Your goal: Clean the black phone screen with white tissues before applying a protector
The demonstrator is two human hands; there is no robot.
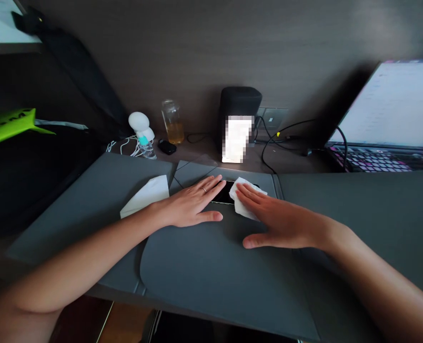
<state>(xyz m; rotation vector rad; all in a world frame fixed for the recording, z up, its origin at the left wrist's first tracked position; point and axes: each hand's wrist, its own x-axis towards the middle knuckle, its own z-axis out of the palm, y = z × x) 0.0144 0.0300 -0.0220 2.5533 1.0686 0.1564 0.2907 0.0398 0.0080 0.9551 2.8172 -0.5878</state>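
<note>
Phone [224, 195] lies mid-scene on the grey mat [204, 267], left hand [193, 200] flat with fingertips at its left end, gripping nothing. Right hand [274, 214] unclenched too, straight fingers laid on a white tissue [243, 209] over the phone's right part, thumb out on the near side. Paper [150, 193] just left of left hand; bottle [175, 126] far left, laptop [397, 105] far right

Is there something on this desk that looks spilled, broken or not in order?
Nothing looks spilled or broken, but the white cord looks untidy, bunched in loose loops behind the grey mat. The phone lies flat, partly hidden by the tissue and left hand.
</note>
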